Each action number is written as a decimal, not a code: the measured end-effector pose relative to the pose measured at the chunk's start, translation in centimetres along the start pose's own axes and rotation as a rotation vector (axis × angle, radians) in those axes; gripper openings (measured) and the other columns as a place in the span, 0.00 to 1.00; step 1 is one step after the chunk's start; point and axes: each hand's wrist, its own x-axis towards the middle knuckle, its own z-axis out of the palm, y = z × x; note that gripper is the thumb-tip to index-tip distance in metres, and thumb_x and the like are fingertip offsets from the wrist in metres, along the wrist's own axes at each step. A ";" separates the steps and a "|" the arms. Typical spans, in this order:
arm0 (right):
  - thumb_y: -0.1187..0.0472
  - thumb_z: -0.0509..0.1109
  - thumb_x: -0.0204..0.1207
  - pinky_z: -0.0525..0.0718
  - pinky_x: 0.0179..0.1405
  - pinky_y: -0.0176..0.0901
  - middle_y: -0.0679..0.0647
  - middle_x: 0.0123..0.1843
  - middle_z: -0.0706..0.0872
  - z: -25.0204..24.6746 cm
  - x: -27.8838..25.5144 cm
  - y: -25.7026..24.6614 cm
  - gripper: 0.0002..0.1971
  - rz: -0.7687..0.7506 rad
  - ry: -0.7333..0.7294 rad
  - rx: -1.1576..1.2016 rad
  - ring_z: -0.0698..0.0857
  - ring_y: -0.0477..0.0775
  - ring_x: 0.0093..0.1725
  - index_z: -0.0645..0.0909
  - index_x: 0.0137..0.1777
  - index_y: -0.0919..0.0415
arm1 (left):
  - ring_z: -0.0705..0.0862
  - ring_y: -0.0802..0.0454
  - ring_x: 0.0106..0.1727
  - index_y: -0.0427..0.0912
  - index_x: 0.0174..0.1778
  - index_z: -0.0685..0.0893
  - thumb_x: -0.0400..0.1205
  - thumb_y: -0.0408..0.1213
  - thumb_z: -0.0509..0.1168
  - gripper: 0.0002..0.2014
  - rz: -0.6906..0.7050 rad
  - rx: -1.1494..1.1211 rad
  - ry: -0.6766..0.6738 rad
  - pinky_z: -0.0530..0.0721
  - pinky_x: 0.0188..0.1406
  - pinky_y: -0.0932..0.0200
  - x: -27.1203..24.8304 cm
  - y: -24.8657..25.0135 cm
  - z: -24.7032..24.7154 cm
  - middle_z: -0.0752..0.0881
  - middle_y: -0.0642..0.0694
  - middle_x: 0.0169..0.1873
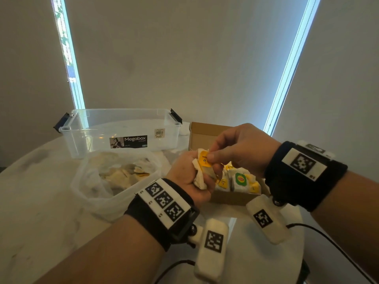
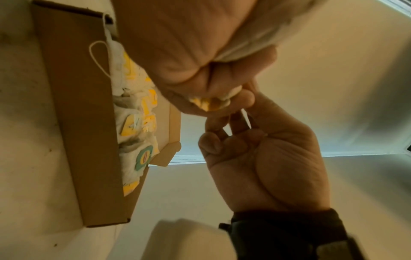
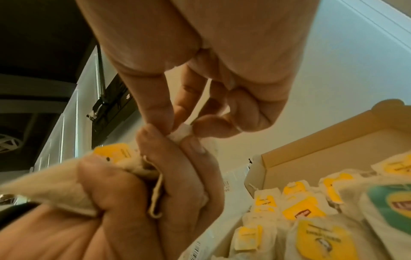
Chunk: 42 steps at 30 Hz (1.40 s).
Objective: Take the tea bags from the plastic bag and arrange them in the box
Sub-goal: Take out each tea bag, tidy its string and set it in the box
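My left hand (image 1: 187, 174) grips a bunch of white tea bags (image 1: 200, 178) with yellow tags, held just above the near left corner of the brown cardboard box (image 1: 202, 133). My right hand (image 1: 212, 157) pinches one tea bag of that bunch (image 1: 205, 161) by its top between thumb and fingers. In the right wrist view the fingertips (image 3: 160, 121) pinch a white corner (image 3: 181, 132) above the left hand (image 3: 138, 202). Several tea bags (image 1: 241, 180) stand in rows inside the box (image 3: 311, 140). The crumpled plastic bag (image 1: 96, 181) on the left holds more tea bags (image 1: 123, 174).
A clear plastic Megabox container (image 1: 123, 128) with dark latches stands behind the plastic bag. Everything sits on a round white table (image 1: 41, 212). Black cables (image 1: 328, 236) trail from the wrist cameras over the near edge. Window blinds hang behind.
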 end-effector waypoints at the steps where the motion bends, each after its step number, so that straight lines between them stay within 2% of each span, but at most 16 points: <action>1: 0.60 0.83 0.69 0.82 0.29 0.28 0.46 0.33 0.91 0.0 0.0 0.0 0.05 -0.023 -0.004 -0.028 0.87 0.40 0.31 0.89 0.39 0.55 | 0.83 0.54 0.21 0.39 0.46 0.82 0.87 0.41 0.58 0.12 -0.008 -0.004 0.000 0.72 0.08 0.70 0.0 0.0 0.0 0.82 0.45 0.28; 5: 0.65 0.83 0.68 0.84 0.32 0.29 0.52 0.38 0.91 -0.9 0.2 0.1 0.10 -0.076 0.017 0.008 0.87 0.41 0.32 0.87 0.46 0.56 | 0.84 0.54 0.25 0.38 0.46 0.82 0.86 0.38 0.57 0.11 -0.016 0.036 0.015 0.72 0.08 0.72 0.2 0.0 0.0 0.85 0.42 0.28; 7: 0.67 0.79 0.73 0.87 0.38 0.36 0.53 0.42 0.92 -2.5 0.5 0.3 0.09 -0.065 0.030 0.062 0.88 0.45 0.37 0.88 0.49 0.54 | 0.85 0.52 0.27 0.35 0.46 0.79 0.83 0.34 0.58 0.07 -0.026 0.018 0.040 0.72 0.08 0.71 0.4 0.1 -0.2 0.85 0.39 0.29; 9: 0.68 0.75 0.76 0.90 0.46 0.46 0.55 0.46 0.93 -4.7 0.9 0.9 0.07 -0.013 0.073 0.149 0.91 0.52 0.43 0.89 0.50 0.56 | 0.85 0.52 0.25 0.35 0.45 0.75 0.81 0.32 0.58 0.04 -0.025 -0.008 0.057 0.72 0.08 0.71 0.6 0.2 -0.5 0.84 0.38 0.29; 10: 0.69 0.74 0.77 0.91 0.46 0.47 0.57 0.48 0.93 -5.7 1.1 1.4 0.07 0.029 0.094 0.183 0.91 0.55 0.46 0.89 0.50 0.58 | 0.84 0.52 0.25 0.34 0.44 0.75 0.81 0.31 0.58 0.04 -0.019 -0.007 0.065 0.72 0.09 0.71 0.8 0.2 -0.7 0.84 0.39 0.29; 12: 0.70 0.74 0.78 0.91 0.40 0.46 0.59 0.49 0.92 -7.1 1.5 2.9 0.07 0.124 0.119 0.133 0.92 0.58 0.48 0.88 0.51 0.60 | 0.82 0.54 0.27 0.34 0.41 0.76 0.80 0.31 0.59 0.04 -0.002 0.008 0.077 0.70 0.11 0.73 0.9 0.2 -0.8 0.84 0.40 0.30; 16: 0.67 0.76 0.77 0.87 0.34 0.39 0.55 0.47 0.91 -7.1 3.0 6.8 0.06 0.282 0.113 -0.190 0.91 0.53 0.44 0.87 0.49 0.56 | 0.82 0.55 0.27 0.33 0.43 0.76 0.79 0.30 0.59 0.04 0.003 0.024 0.073 0.68 0.12 0.75 1.1 0.0 -0.7 0.84 0.39 0.30; 20: 0.67 0.77 0.77 0.90 0.36 0.41 0.56 0.48 0.91 -6.5 5.3 9.5 0.06 0.350 0.098 -0.294 0.91 0.54 0.44 0.87 0.48 0.56 | 0.77 0.57 0.34 0.34 0.49 0.76 0.79 0.30 0.59 0.06 0.001 0.042 0.085 0.67 0.12 0.75 1.1 -0.2 -0.5 0.86 0.37 0.29; 26: 0.64 0.79 0.76 0.81 0.24 0.32 0.51 0.46 0.91 -4.9 8.1 10.0 0.06 0.375 -0.026 -0.514 0.90 0.46 0.39 0.88 0.51 0.55 | 0.79 0.55 0.31 0.31 0.43 0.78 0.74 0.30 0.60 0.06 -0.011 0.036 0.080 0.67 0.10 0.73 1.3 -0.4 -0.7 0.86 0.36 0.30; 28: 0.63 0.81 0.73 0.85 0.30 0.34 0.51 0.46 0.92 -4.5 8.8 10.2 0.08 0.371 -0.034 -0.602 0.90 0.47 0.40 0.89 0.51 0.55 | 0.84 0.53 0.27 0.32 0.41 0.79 0.73 0.30 0.60 0.06 -0.025 0.038 0.064 0.69 0.10 0.72 1.3 -0.4 -0.9 0.86 0.36 0.34; 30: 0.62 0.83 0.70 0.91 0.43 0.41 0.54 0.47 0.92 -4.1 9.3 10.6 0.10 0.365 -0.026 -0.678 0.91 0.51 0.44 0.90 0.50 0.58 | 0.88 0.50 0.28 0.32 0.41 0.81 0.72 0.31 0.61 0.07 -0.032 0.044 0.058 0.72 0.08 0.70 1.3 -0.5 -0.9 0.87 0.35 0.37; 32: 0.61 0.83 0.69 0.92 0.48 0.46 0.56 0.46 0.92 -4.0 9.3 10.4 0.11 0.362 -0.015 -0.707 0.91 0.54 0.45 0.89 0.49 0.61 | 0.89 0.49 0.29 0.31 0.41 0.83 0.73 0.31 0.60 0.08 -0.034 0.054 0.050 0.73 0.08 0.69 1.3 -0.6 -0.8 0.88 0.35 0.39; 34: 0.61 0.83 0.70 0.90 0.39 0.42 0.55 0.44 0.91 -4.4 8.6 9.4 0.09 0.339 0.015 -0.650 0.90 0.52 0.40 0.87 0.47 0.60 | 0.90 0.48 0.29 0.30 0.43 0.84 0.74 0.31 0.59 0.10 -0.033 0.055 0.045 0.72 0.08 0.69 1.3 -0.7 -0.7 0.88 0.34 0.41; 37: 0.62 0.80 0.73 0.81 0.26 0.38 0.57 0.41 0.90 -5.3 7.0 7.0 0.06 0.281 0.077 -0.513 0.84 0.50 0.32 0.86 0.46 0.61 | 0.90 0.49 0.29 0.31 0.46 0.85 0.76 0.31 0.58 0.12 -0.002 0.065 0.063 0.72 0.08 0.70 1.3 -0.8 -0.4 0.89 0.34 0.42; 39: 0.53 0.78 0.76 0.79 0.27 0.40 0.58 0.39 0.91 -5.2 5.7 5.3 0.11 0.287 0.056 -0.342 0.82 0.50 0.29 0.87 0.47 0.62 | 0.89 0.49 0.28 0.32 0.49 0.84 0.79 0.30 0.57 0.11 0.046 0.084 0.090 0.72 0.08 0.70 1.4 -0.9 -0.1 0.89 0.34 0.40; 42: 0.42 0.72 0.79 0.78 0.31 0.42 0.57 0.39 0.93 -4.0 3.6 3.1 0.23 0.398 -0.139 -0.049 0.85 0.52 0.29 0.88 0.53 0.65 | 0.87 0.52 0.25 0.35 0.49 0.83 0.80 0.27 0.55 0.11 0.104 0.161 0.104 0.72 0.09 0.70 1.5 -1.0 0.2 0.88 0.38 0.34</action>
